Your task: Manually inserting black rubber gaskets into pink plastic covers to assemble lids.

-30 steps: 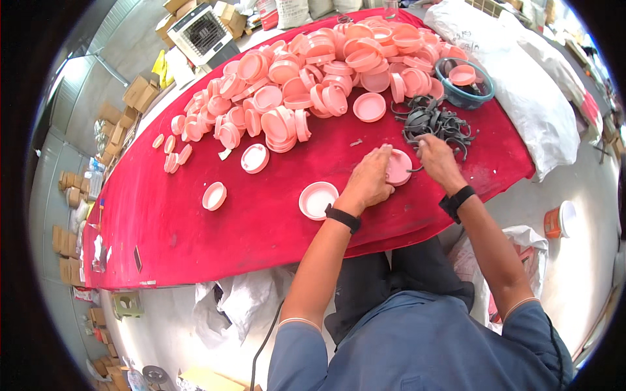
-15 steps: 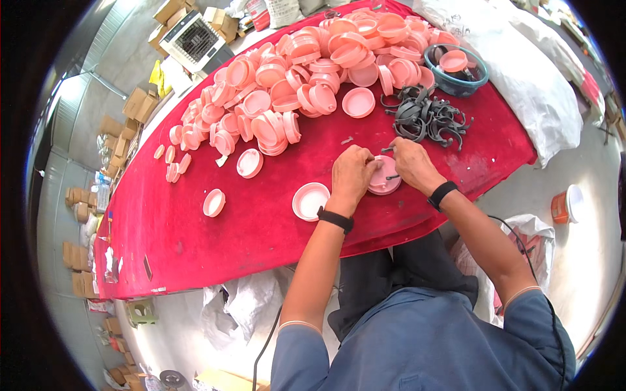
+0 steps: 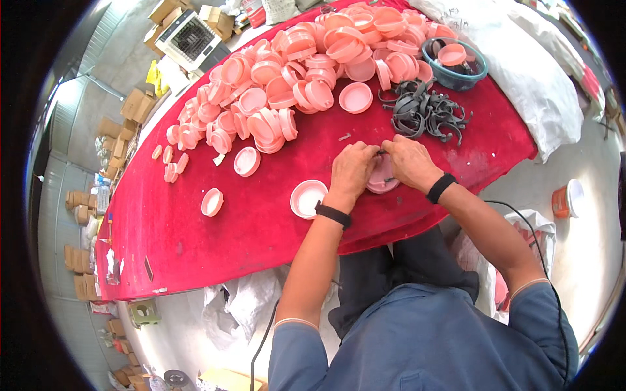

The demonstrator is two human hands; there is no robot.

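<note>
A round pink lid (image 3: 383, 180) lies near the table's front edge, between my hands. A dark grey strap (image 3: 381, 152) shows at its far rim, and a dark bit also shows near its middle. My left hand (image 3: 353, 171) is closed at the lid's left and far rim, its fingertips beside the strap. From the other side my right hand (image 3: 409, 161) pinches the strap, fingertips close to those of the left. My fingers hide much of the far rim. Just left of my left wrist sits another pink lid (image 3: 308, 199) with a white inside.
A large heap of pink lids (image 3: 267, 85) covers the far side of the red-clothed table (image 3: 261, 241). Beyond my right hand lies a tangle of grey straps (image 3: 430, 114), with a teal basin (image 3: 456, 79) behind it. White sacks (image 3: 521, 78) lie along the right edge.
My right hand has moved slightly left with the strap, and my left fingertips have shifted to the lid's far rim. The hands are now closer together and cover more of the lid.
</note>
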